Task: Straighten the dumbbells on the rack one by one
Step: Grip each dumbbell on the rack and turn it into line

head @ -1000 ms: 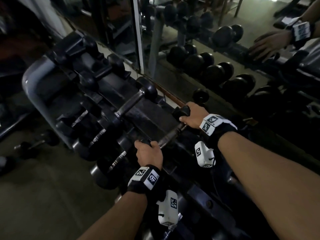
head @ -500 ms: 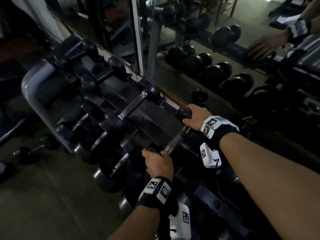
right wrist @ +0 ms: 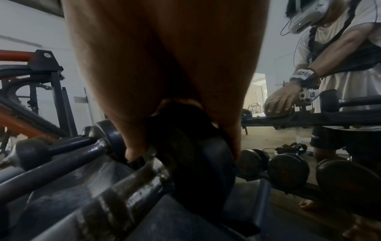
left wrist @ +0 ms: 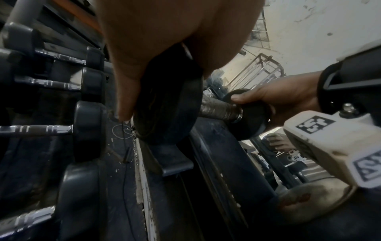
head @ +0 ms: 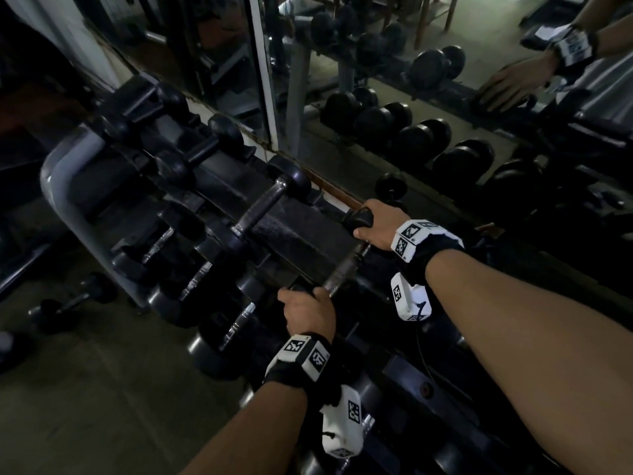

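A black dumbbell with a worn steel handle (head: 344,267) lies slanted across the top tier of the dark rack (head: 294,234). My left hand (head: 306,308) grips its near head, which shows as a round black disc (left wrist: 171,104) under my fingers. My right hand (head: 376,224) grips the far head (head: 358,219), seen close as a black disc (right wrist: 198,156) wrapped by my fingers. The handle (left wrist: 218,110) runs between both hands.
Another dumbbell (head: 263,204) lies to the left on the same tier, with more at the rack's far left end (head: 191,149). Chrome-handled dumbbells (head: 236,329) fill the lower tier. A mirror (head: 411,97) stands right behind the rack. A small dumbbell (head: 68,303) lies on the floor.
My left hand has moved right along the rack with the dumbbell's near head, turning the handle toward square. My right hand has stayed on the far head.
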Motion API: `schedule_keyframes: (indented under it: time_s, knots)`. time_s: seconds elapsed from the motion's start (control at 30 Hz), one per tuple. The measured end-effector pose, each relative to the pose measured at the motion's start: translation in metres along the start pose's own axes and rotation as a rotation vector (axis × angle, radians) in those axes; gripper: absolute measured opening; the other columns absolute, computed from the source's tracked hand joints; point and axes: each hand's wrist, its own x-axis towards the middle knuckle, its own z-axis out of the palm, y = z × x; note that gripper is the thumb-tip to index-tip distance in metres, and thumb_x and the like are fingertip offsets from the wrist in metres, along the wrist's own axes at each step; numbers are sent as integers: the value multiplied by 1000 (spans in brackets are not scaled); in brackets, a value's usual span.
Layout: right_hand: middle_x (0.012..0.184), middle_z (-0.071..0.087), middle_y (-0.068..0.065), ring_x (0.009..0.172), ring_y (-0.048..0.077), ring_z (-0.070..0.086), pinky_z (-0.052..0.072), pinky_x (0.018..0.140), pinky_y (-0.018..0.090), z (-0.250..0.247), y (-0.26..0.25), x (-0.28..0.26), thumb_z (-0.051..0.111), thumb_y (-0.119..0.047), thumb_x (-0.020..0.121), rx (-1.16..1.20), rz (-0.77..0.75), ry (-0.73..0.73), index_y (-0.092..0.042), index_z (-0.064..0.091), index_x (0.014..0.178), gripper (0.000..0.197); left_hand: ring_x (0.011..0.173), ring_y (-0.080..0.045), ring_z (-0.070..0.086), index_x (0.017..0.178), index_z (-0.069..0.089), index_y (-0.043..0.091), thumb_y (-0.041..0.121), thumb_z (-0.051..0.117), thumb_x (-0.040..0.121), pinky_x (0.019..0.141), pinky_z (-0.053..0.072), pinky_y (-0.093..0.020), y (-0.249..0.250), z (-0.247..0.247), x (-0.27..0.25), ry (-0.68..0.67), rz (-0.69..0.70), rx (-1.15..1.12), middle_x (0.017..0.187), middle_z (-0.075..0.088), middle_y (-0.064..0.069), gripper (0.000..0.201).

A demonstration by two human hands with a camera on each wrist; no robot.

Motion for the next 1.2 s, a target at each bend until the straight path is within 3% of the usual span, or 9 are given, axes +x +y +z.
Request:
schedule_keyframes:
  time_s: [0.1,0.17,0.37,0.57,0.67,0.77,0.97,1.1,1.2]
  knots:
    - [145,48,13,127,36,51,44,103,42,-6,-3,-17,65,-50,84,37,25,-22,-18,22,151,86,123,-47,48,146,17,0,34,60,89,101,38,-45,3,-11,-3,-34,30,38,139,44,-32,79]
    - [145,48,13,127,34,52,44,102,38,-14,1,-37,61,-50,87,64,27,28,-16,18,153,86,126,-47,44,149,15,0,31,63,87,103,36,-43,10,-19,-6,-31,146,62,143,37,-32,84]
    - [129,62,10,119,33,58,47,94,37,-36,39,-123,58,-48,88,287,272,381,-18,47,135,57,122,-38,51,143,35,9,25,60,90,95,40,-39,54,-29,-22,-165,625,195,140,48,-18,61]
    - [132,60,13,122,33,55,46,99,39,-3,71,-222,57,-43,91,412,614,605,-14,49,134,53,118,-33,54,133,49,12,29,56,92,87,40,-34,61,-6,-51,-516,818,358,129,60,-13,45]
    - [134,59,11,124,32,54,45,99,37,20,77,-264,58,-43,91,480,742,686,-15,48,138,56,118,-31,55,126,56,13,30,57,90,94,41,-34,54,3,-72,-595,927,419,125,63,-10,40]
    - [128,63,10,120,31,57,45,94,35,40,83,-294,59,-41,90,481,826,749,-14,53,132,50,120,-30,55,127,56,13,32,58,89,100,40,-37,49,10,-89,-654,953,450,126,63,-9,42]
    - [122,65,13,116,34,58,45,92,35,56,110,-318,62,-41,87,542,924,786,-14,55,123,46,119,-34,57,125,60,10,41,63,85,97,43,-37,42,32,-101,-668,941,499,126,64,-13,50]
    - [120,64,19,114,38,58,47,90,37,54,135,-308,61,-45,87,570,937,720,-7,53,119,50,116,-36,59,120,62,7,46,66,84,93,46,-38,39,54,-103,-643,910,524,123,65,-16,54]
    - [119,64,18,111,36,59,47,85,35,51,157,-296,63,-49,85,623,897,648,-4,53,115,55,115,-37,59,121,60,2,47,66,84,85,45,-36,38,71,-104,-600,783,519,123,64,-19,59]
